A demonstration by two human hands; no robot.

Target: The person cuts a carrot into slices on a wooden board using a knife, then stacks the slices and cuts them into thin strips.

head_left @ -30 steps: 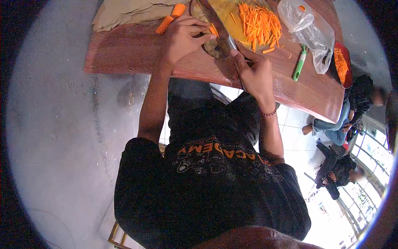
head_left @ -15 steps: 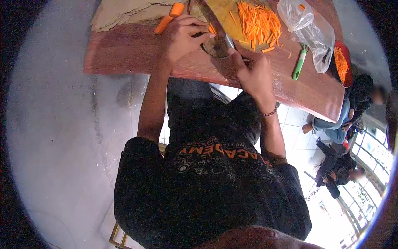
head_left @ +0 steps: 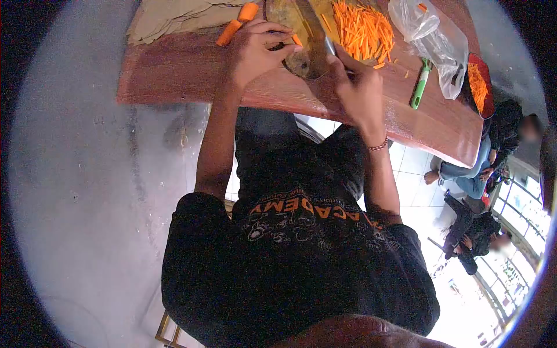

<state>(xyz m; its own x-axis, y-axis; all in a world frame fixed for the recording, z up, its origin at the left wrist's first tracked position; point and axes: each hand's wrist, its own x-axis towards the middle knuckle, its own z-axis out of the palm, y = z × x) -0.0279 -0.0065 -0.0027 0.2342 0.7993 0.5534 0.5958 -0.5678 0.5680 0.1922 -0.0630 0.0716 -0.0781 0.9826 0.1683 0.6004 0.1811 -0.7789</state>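
Note:
My left hand [head_left: 258, 52] is closed on a small carrot piece [head_left: 296, 39], pinched at the fingertips over the round wooden cutting board [head_left: 300, 65]. Carrot chunks [head_left: 230, 32] lie just beyond its knuckles. In my right hand [head_left: 361, 93] is a knife [head_left: 329, 46], its blade blurred and pointing away from me over the board. The blade stands apart from the pinched piece, close to a heap of carrot sticks [head_left: 364, 33] on the right half of the board. My right fingers partly cover the knife's handle.
Right of the board, a green-and-white peeler [head_left: 420, 84] and a clear plastic bag [head_left: 432, 43] lie on the wooden table [head_left: 168, 69]. A red tray [head_left: 488, 95] of shredded carrot is at the right edge. Brown paper [head_left: 174, 17] lies back left. Two people [head_left: 473, 232] sit at far right.
My right hand has shifted right with the knife, taking the blade away from the carrot piece and against the heap of sticks. My left hand stays nearly in place.

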